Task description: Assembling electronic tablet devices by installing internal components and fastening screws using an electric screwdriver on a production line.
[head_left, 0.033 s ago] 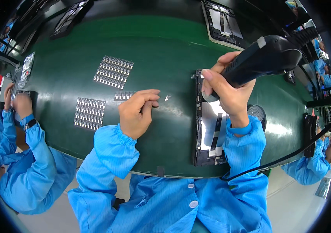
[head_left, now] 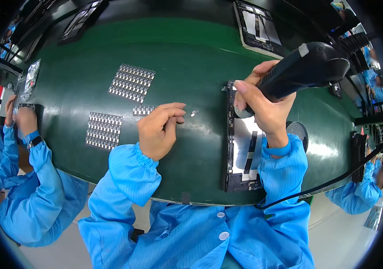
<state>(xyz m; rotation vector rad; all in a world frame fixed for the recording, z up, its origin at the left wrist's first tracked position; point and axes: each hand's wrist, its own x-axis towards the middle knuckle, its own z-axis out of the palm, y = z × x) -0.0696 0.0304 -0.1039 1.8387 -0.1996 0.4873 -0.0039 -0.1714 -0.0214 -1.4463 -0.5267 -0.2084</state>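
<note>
My right hand (head_left: 267, 101) is wrapped round a black hot-air gun (head_left: 306, 67) with a ribbed hose at its back end. The gun's round metal tip meets the upper part of an opened tablet-like device (head_left: 241, 181), which has a black frame and silvery inside. My left hand (head_left: 159, 130) rests over the green table, fingers curled and thumb drawn in against them. Whether anything sits between them is hidden. Just right of those fingertips lie tiny white-and-silver parts (head_left: 193, 113). Beside the left hand is a short strip of small boards (head_left: 143, 110).
Two larger panels of small boards, one farther (head_left: 131, 84) and one nearer (head_left: 104, 130), lie left of centre. Another opened device (head_left: 258, 27) stands at the far right. A round grey grille (head_left: 297, 130) and black cable (head_left: 330, 182) are on the right. A co-worker (head_left: 43, 179) sits left.
</note>
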